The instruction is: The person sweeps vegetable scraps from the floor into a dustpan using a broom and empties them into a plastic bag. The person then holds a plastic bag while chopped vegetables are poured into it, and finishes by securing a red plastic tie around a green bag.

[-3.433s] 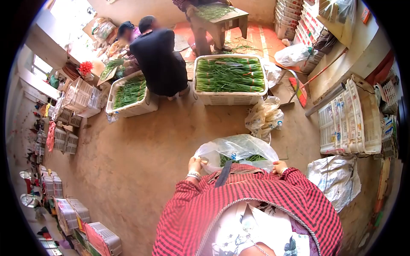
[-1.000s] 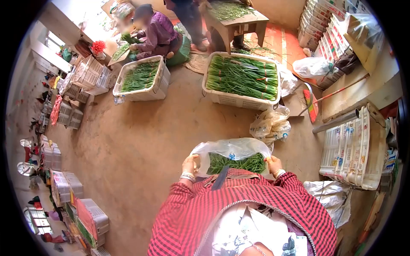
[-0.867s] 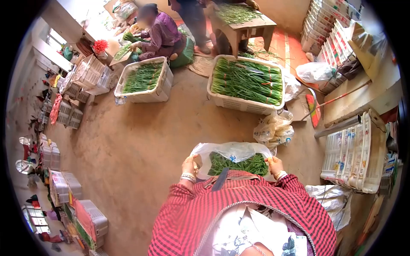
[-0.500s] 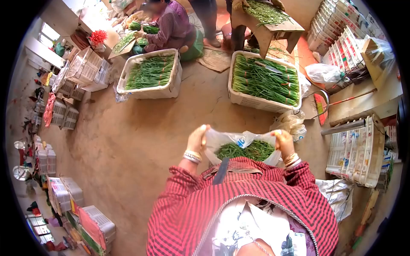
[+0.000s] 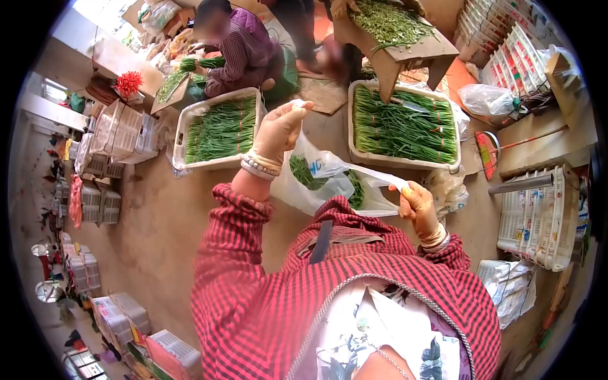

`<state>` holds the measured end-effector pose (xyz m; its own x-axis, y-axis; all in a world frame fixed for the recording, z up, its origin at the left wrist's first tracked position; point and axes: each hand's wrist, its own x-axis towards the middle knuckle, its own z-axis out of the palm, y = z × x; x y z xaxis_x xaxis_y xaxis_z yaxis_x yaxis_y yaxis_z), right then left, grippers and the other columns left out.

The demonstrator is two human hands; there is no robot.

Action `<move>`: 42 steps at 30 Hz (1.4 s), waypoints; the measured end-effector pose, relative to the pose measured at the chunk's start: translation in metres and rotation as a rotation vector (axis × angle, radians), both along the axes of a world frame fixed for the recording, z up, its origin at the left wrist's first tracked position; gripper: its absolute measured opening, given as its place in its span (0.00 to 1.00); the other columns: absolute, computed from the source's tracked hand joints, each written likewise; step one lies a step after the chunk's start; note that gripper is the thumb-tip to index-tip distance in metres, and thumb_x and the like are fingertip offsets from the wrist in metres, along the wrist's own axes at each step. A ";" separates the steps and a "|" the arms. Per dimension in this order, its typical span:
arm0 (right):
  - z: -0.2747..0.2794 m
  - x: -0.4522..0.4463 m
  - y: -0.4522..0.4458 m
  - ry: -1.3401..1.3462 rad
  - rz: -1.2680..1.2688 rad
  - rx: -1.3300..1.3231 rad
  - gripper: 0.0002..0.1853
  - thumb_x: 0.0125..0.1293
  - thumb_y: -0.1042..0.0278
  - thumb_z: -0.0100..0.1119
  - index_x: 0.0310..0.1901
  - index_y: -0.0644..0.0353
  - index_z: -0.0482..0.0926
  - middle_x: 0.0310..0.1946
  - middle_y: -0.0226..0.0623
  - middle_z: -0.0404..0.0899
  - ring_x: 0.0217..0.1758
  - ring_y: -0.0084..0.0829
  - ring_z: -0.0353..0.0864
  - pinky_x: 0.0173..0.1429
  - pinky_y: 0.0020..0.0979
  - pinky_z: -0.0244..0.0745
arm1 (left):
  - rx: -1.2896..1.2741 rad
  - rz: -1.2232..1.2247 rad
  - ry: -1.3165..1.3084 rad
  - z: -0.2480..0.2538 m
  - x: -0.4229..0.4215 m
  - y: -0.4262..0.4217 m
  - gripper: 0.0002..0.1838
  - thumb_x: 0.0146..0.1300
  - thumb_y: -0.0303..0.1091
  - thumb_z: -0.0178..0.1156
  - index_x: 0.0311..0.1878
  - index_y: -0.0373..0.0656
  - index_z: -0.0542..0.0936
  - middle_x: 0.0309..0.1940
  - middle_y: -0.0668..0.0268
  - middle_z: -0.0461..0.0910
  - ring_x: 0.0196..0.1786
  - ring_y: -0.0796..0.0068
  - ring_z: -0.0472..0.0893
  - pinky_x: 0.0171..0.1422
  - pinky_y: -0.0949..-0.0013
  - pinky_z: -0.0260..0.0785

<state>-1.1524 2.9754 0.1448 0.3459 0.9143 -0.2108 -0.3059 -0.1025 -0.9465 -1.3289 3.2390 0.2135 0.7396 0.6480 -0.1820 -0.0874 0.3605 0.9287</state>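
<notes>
A translucent white plastic bag (image 5: 297, 193) with cut green stalks (image 5: 356, 190) inside hangs in front of my body, between my two hands. My left hand (image 5: 278, 130), gloved and raised higher, is closed on the bag's upper left edge. Lower on the right, my right hand (image 5: 418, 204) pinches a stretched corner of the bag. Beyond the bag stand two white crates of bundled green stalks, the left crate (image 5: 180, 142) and the right crate (image 5: 405, 161). A knife (image 5: 411, 106) lies on the stalks in the right crate.
A seated co-worker (image 5: 244, 54) holds green stalks at the upper left. Another person's legs (image 5: 297, 31) are beside a wooden table (image 5: 415, 54) strewn with cuttings. Crumpled bags (image 5: 451, 190), a broom (image 5: 486, 155) and stacked crates (image 5: 532, 218) are on the right.
My left hand has risen and moved left with its edge of the bag, and my right hand has stayed low. The bag is pulled wider and tilted. The view has shifted slightly.
</notes>
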 end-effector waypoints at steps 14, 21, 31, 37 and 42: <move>0.007 -0.018 0.161 0.246 -0.493 0.103 0.16 0.63 0.61 0.46 0.42 0.66 0.73 0.14 0.22 0.60 0.13 0.14 0.50 0.22 0.18 0.53 | 0.009 -0.295 0.143 0.032 0.057 0.213 0.13 0.62 0.33 0.49 0.45 0.36 0.75 0.08 0.80 0.56 0.09 0.88 0.50 0.14 0.80 0.40; 0.003 0.032 0.151 0.349 -0.875 0.216 0.19 0.62 0.63 0.45 0.46 0.73 0.69 0.15 0.23 0.61 0.11 0.13 0.49 0.17 0.16 0.47 | 0.344 -0.552 -0.145 0.021 0.135 0.213 0.13 0.63 0.34 0.48 0.44 0.34 0.74 0.11 0.78 0.60 0.11 0.88 0.55 0.15 0.81 0.44; 0.011 0.065 0.193 0.277 -0.910 0.218 0.20 0.60 0.65 0.48 0.49 0.72 0.67 0.17 0.24 0.64 0.12 0.12 0.52 0.16 0.15 0.49 | -0.102 -0.457 -0.050 0.054 0.129 0.313 0.17 0.65 0.34 0.42 0.52 0.33 0.70 0.08 0.80 0.54 0.08 0.89 0.51 0.13 0.84 0.43; -0.087 0.040 0.240 0.502 -0.860 -0.167 0.11 0.55 0.73 0.45 0.39 0.66 0.72 0.18 0.29 0.66 0.13 0.15 0.55 0.18 0.18 0.53 | -0.438 -0.254 0.311 -0.112 0.091 0.433 0.10 0.61 0.33 0.46 0.41 0.39 0.74 0.08 0.77 0.55 0.08 0.84 0.51 0.12 0.79 0.42; -0.143 0.106 0.243 0.457 -1.044 -0.371 0.10 0.61 0.68 0.45 0.39 0.65 0.73 0.17 0.27 0.64 0.13 0.16 0.55 0.17 0.19 0.54 | -0.369 -0.338 0.422 -0.155 0.157 0.404 0.10 0.63 0.37 0.46 0.42 0.46 0.75 0.08 0.78 0.56 0.08 0.85 0.51 0.12 0.78 0.40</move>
